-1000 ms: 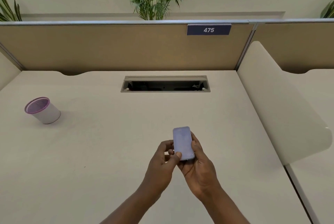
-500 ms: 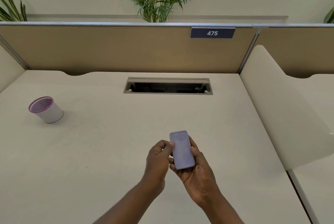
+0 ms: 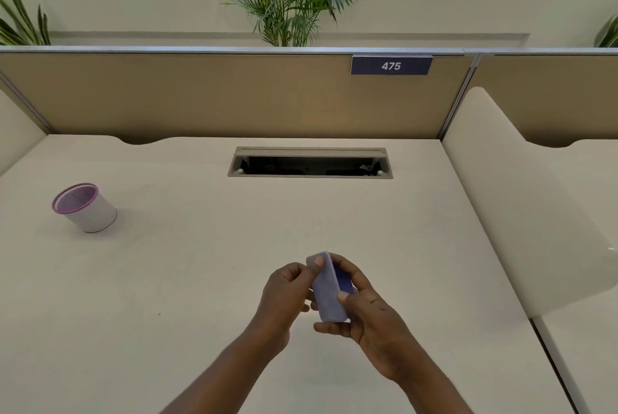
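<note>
- Both hands share one small lilac case [image 3: 329, 295], held in the air just above the desk [image 3: 187, 296].
- Its far end is pinched by the left hand [image 3: 284, 296], fingers curled, thumb tip on top.
- Its near end and right edge sit in the right hand [image 3: 371, 316], thumb on the face (something darker shows under those fingers).
- Risk, as I judge it: the case looks smooth and is gripped mostly by its edges, so an uneven pull or twist could let it slip onto the desk.
- Far left of the hands sits a cup [image 3: 88, 209], and beyond them is an open cable slot [image 3: 311, 162].

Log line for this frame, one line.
left hand: grips case | right hand: grips case | cup: upright on desk, far left
</note>
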A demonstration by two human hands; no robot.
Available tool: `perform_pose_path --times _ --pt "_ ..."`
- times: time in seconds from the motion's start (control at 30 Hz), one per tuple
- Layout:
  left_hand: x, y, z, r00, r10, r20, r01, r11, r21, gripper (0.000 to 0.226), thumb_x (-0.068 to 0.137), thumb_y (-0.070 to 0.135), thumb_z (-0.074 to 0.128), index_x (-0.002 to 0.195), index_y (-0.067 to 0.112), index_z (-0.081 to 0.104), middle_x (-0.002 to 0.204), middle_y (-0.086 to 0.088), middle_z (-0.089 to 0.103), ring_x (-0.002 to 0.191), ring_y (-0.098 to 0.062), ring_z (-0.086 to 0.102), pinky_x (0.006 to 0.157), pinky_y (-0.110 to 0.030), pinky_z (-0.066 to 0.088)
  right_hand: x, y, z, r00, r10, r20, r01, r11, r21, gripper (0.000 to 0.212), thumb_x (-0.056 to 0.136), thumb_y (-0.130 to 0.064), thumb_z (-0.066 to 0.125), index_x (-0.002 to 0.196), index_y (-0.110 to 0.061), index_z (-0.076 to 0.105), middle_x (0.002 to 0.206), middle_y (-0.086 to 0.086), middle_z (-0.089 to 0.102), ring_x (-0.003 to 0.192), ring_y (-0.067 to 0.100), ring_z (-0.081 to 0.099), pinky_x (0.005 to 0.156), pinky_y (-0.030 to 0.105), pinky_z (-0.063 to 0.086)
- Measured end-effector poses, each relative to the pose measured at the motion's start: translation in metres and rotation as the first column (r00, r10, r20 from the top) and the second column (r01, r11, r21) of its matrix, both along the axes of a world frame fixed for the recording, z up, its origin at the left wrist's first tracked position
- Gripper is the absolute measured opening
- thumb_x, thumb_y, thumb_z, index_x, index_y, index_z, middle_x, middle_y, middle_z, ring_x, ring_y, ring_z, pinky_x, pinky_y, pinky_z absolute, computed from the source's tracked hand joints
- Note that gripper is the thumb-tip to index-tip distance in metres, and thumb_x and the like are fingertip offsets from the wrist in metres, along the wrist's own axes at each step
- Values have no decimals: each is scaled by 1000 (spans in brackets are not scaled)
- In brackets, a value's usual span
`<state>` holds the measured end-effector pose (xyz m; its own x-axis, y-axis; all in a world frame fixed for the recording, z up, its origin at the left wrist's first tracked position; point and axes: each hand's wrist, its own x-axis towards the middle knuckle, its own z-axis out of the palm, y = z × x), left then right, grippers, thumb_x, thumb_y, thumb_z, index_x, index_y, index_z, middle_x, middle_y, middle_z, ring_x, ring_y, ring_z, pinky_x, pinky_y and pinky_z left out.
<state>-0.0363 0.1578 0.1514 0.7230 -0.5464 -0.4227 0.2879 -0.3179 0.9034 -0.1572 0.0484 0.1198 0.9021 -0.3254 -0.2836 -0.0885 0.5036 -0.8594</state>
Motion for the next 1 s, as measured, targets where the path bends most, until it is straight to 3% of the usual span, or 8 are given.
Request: perform_pose_path --times 0.2,0.3,0.4,0.5,0.63,0.73,0.87,1.0 --pt "7 1 4 997 -80 -2 80 997 14 68 73 73 60 97 11 74 89 -6 80 78 -23 75 67 -30 54 -2 -3 3 998 60 -7 -60 986 -153 51 101 -25 55 144 -49 44 142 -21 54 124 27 63 89 44 60" --pt "13 3 3 993 -110 -52 110 994 -6 64 82 68 61 102 9 76 93 -10 80 82 -27 75 69 -32 53 -3 -3 8 994 106 -23 -108 961 -254 57 100 -28 60 144 -56 38 136 -29 55 122 17 63 88 37 60" --pt "19 3 0 991 -114 -75 113 993 -17 51 96 56 56 100 9 78 94 -16 79 84 -33 75 72 -38 52 -4 -3 12 984 173 -42 -177 938 -297 74 95 -17 66 145 -60 31 130 -31 58 118 20 66 87 30 59" --pt "24 4 -4 994 -75 -85 74 997 -5 44 105 41 48 99 9 78 87 -13 77 75 -24 73 67 -36 52 -7 -7 15 978 206 -23 -206 953 -224 82 90 -14 73 146 -58 32 136 -26 58 123 30 63 95 38 58" --pt "26 2 -8 993 -96 -68 95 995 -13 43 107 35 45 98 7 77 80 -7 75 67 -18 69 63 -33 51 -12 -14 11 974 213 77 -210 976 -51 72 98 3 51 148 -47 39 145 -7 57 124 46 59 99 44 54" --pt "23 -2 -12 990 -80 -113 78 997 -25 43 107 34 45 97 7 77 78 -7 74 65 -19 67 61 -33 50 -15 -17 5 971 202 126 -211 976 61 68 99 3 51 149 -41 41 149 9 54 125 56 54 102 46 52" --pt "22 -10 -22 980 -56 -191 69 996 59 42 104 38 49 96 9 77 80 -10 78 73 -25 72 64 -36 52 -16 -22 -5 979 165 122 -183 971 154 64 97 -4 63 149 -37 43 148 14 55 128 54 52 102 47 52" --pt "24 -16 -38 985 -65 -160 93 980 178 39 101 41 54 98 7 72 82 -10 73 66 -22 66 59 -31 47 -12 -36 -12 998 51 23 -52 996 69 72 91 -6 72 147 -41 43 138 6 65 124 43 60 100 47 55"
